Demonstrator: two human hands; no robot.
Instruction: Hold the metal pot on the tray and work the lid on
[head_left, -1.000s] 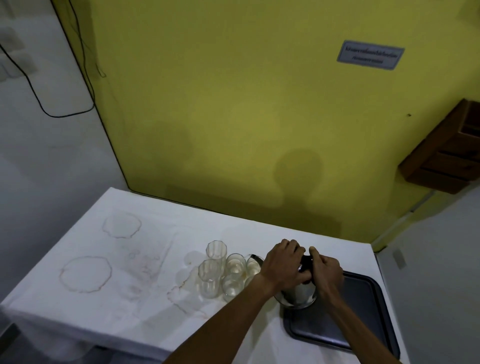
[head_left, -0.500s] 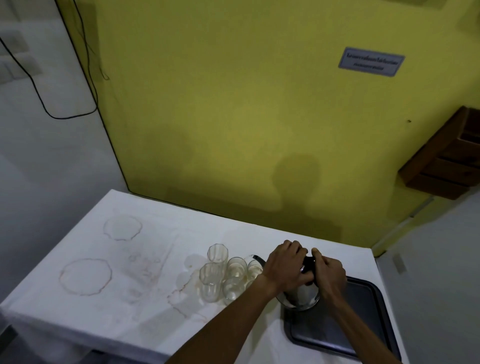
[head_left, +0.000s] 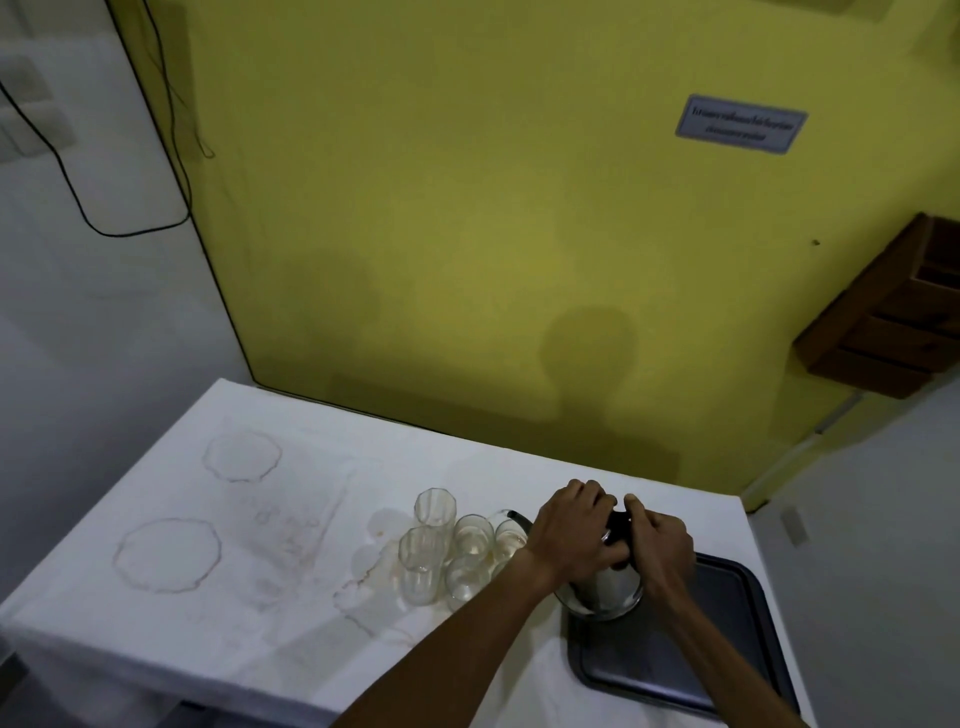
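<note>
A shiny metal kettle (head_left: 605, 590) with a black top stands at the near-left corner of a dark tray (head_left: 717, 644). My left hand (head_left: 574, 530) is curled over the kettle's black lid and handle. My right hand (head_left: 660, 543) grips the same black top from the right side. The two hands almost touch above the kettle and hide most of its lid. Its thin black spout (head_left: 519, 518) pokes out to the left toward several clear glasses (head_left: 449, 545).
The table wears a white cloth (head_left: 270, 545) with brown ring stains at the left. A yellow wall (head_left: 467, 234) rises behind it, with a wooden rack (head_left: 893, 312) at the right. A black cable (head_left: 78, 197) hangs at the left.
Both hands keep their hold on the kettle's top; my right thumb has lifted slightly. The kettle and glasses stay where they were.
</note>
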